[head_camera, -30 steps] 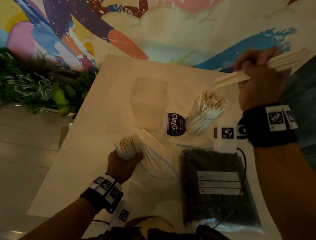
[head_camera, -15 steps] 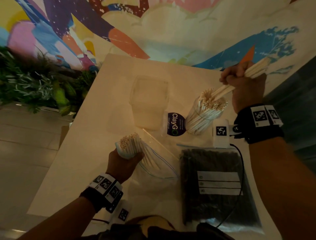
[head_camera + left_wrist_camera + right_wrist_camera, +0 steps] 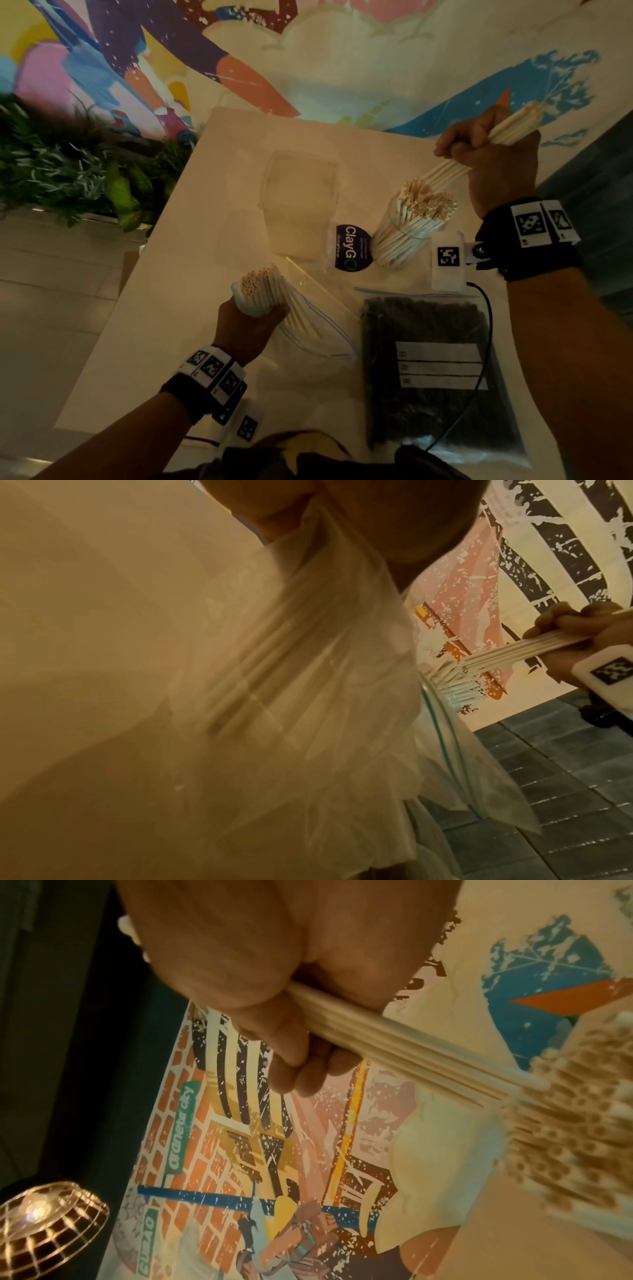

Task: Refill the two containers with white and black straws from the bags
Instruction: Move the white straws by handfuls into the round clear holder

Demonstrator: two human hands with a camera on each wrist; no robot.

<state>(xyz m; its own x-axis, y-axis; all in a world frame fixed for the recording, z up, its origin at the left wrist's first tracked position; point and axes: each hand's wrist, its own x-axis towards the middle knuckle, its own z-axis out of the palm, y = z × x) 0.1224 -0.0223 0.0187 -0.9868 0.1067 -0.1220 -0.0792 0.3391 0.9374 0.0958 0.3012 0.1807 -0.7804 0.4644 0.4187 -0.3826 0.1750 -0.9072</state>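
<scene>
1. Behind the pale table (image 3: 191, 260) runs a bright painted mural (image 3: 308, 51), with green foliage (image 3: 68, 164) off the table's left edge and dark floor tiles to the right.
2. Right hand (image 3: 496, 161) is curled tight around a small bunch of white straws (image 3: 507, 126), held tilted above the far right part of the table; in the right wrist view the fingers (image 3: 301, 1069) wrap under the bunch.
3. Just below and left of that grip, the bunch's lower ends reach the top of the clear round container (image 3: 407, 229), which already stands packed with white straws, their open ends showing.
4. Left of that container, and well apart from the right hand, sits the second clear container (image 3: 301, 202); no straws show in it.
5. Between the two containers lies a dark round label reading ClayGO (image 3: 349, 246).
6. Left hand (image 3: 250, 325) is closed around the gathered end of the clear zip bag (image 3: 318, 329), clamping the white straws inside (image 3: 260, 287); their open ends stick up above the fist.
7. From that grip the bag's loose plastic trails right and toward the person, lying on the table.
8. Right of the left hand, near the person, lies the bag of black straws (image 3: 424, 370) flat on the table, white label strips on its face; neither hand touches it.
9. Both wrists wear dark bands with black-and-white marker tags (image 3: 529, 224).
</scene>
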